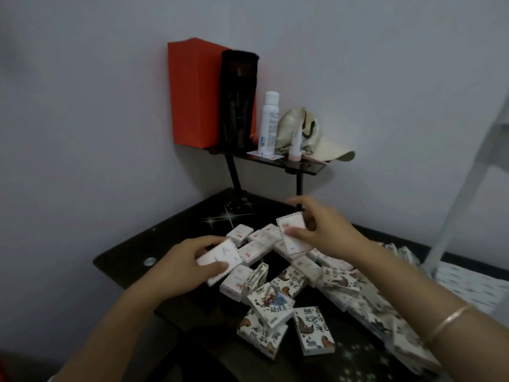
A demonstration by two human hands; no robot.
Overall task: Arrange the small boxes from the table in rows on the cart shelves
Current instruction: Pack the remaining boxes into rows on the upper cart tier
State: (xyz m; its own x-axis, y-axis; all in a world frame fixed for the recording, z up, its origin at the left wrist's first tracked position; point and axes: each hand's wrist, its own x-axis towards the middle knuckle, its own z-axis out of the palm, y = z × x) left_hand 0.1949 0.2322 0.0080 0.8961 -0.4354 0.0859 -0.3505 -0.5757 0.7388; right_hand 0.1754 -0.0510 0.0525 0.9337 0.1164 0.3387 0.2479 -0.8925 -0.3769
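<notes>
Several small white boxes [278, 304] with printed pictures lie in a loose heap on the black glass table [126, 257]. My left hand [187, 268] is shut on one or two stacked white boxes [220, 257] at the heap's left edge. My right hand [322, 232] grips another white box [292, 232], tilted up above the back of the heap. A thin bangle sits on my right wrist. No cart shows in this view.
A raised black shelf [303, 165] at the table's back holds a red box [192, 92], a black cylinder [238, 97], a white spray bottle [268, 122] and a beige cap [316, 139]. White frame [462, 188] stands at right.
</notes>
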